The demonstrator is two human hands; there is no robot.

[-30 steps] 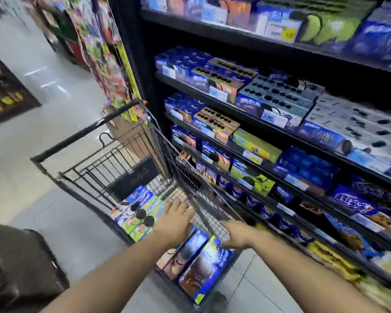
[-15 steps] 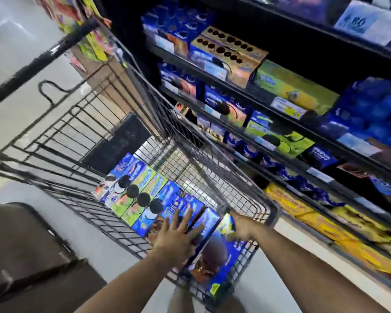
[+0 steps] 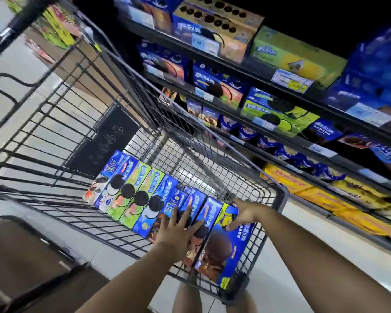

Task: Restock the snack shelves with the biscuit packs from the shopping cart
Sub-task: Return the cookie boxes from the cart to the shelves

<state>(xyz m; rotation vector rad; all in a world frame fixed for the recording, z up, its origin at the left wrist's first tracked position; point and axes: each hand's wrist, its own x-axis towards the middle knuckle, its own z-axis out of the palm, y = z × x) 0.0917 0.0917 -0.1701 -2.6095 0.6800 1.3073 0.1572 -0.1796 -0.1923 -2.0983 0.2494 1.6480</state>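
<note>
- Over the last second the person has leaned in over the shopping cart (image 3: 282, 195). Its wire basket now fills the view, and both hands have closed in on the packs at its near end.
- The snack shelves (image 3: 323, 98) run along the cart's right side, near it and already crowded with blue, green and yellow boxes. No open slot can be picked out from here.
- A dark brown object (image 3: 32, 256) sits on the floor to the left of the cart, out of the way.
- The biscuit packs (image 3: 140, 195) stand on edge in one tight row across the basket floor, none lifted yet.
- The cart's tall wire side stands between the packs and the shelves, so each pack probably has to go up and over it.
- The nearest pack (image 3: 226, 245), blue with a chocolate biscuit, leans against the cart's end wall.
- The left hand (image 3: 178, 231) lies flat with fingers spread on the packs beside it, likely steadying them.
- The right hand (image 3: 244, 213) curls over the nearest pack's top edge, apparently about to draw it out.
</note>
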